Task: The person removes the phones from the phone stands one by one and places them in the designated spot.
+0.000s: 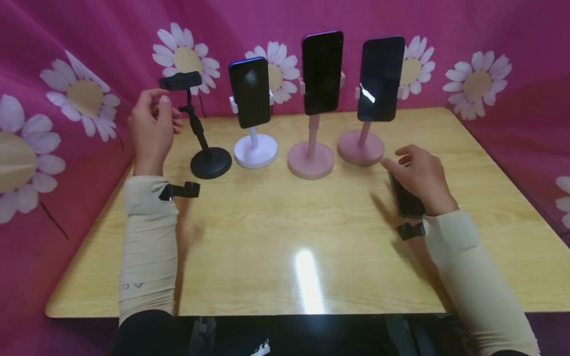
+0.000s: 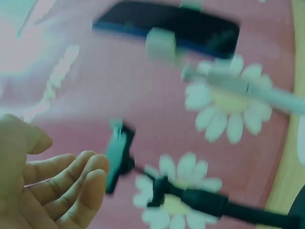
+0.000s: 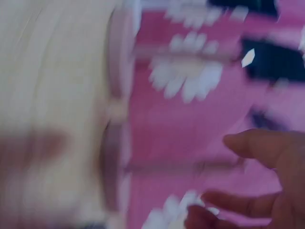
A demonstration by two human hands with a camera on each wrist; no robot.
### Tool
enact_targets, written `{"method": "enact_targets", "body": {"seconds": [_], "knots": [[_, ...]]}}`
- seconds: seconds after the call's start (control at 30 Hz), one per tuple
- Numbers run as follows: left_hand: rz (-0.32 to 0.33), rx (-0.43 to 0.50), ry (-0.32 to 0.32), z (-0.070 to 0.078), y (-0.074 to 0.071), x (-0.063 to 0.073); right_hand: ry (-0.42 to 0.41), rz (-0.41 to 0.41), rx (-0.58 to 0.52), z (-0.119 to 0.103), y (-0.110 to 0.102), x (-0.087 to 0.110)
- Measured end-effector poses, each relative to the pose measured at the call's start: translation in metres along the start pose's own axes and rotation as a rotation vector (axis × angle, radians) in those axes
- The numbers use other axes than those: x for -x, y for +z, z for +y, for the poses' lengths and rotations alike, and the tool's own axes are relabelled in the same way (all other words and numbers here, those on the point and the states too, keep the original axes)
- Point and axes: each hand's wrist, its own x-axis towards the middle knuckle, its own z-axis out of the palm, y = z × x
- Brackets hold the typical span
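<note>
My left hand (image 1: 153, 128) is raised beside a black phone stand (image 1: 198, 131) whose clamp holds no phone. In the left wrist view its loosely bent fingers (image 2: 71, 191) hold nothing and overlap the edge of the black clamp (image 2: 119, 157). On the right, my right hand (image 1: 418, 175) hovers over a dark phone (image 1: 407, 200) that lies flat on the table and is partly hidden by it. Thumb and fingers (image 3: 252, 205) are spread apart in the blurred right wrist view, with nothing between them.
A white stand (image 1: 256, 151) and two pink stands (image 1: 310, 160) (image 1: 360, 148) form a row at the back, each bearing an upright phone (image 1: 249, 94) (image 1: 322, 74) (image 1: 380, 69). Behind the wooden table (image 1: 267, 237) hangs a pink daisy-print cloth (image 1: 120, 39).
</note>
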Motion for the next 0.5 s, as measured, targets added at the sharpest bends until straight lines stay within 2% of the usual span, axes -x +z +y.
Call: {"method": "enact_targets", "body": {"seconds": [0.13, 0.23, 0.37, 0.5], "knots": [[-0.092, -0.028, 0.077, 0.018, 0.015, 0.024, -0.21, -0.015, -0.129, -0.042, 0.0, 0.023], [-0.174, -0.064, 0.079, 0.03, 0.027, 0.032, -0.377, -0.024, -0.246, -0.072, 0.007, 0.025], [-0.281, -0.095, -0.009, 0.043, 0.041, 0.036, -0.535, -0.092, -0.393, -0.106, 0.022, 0.018], [-0.354, -0.044, -0.129, 0.051, 0.054, 0.034, -0.563, -0.182, -0.512, -0.135, 0.04, 0.006]]}}
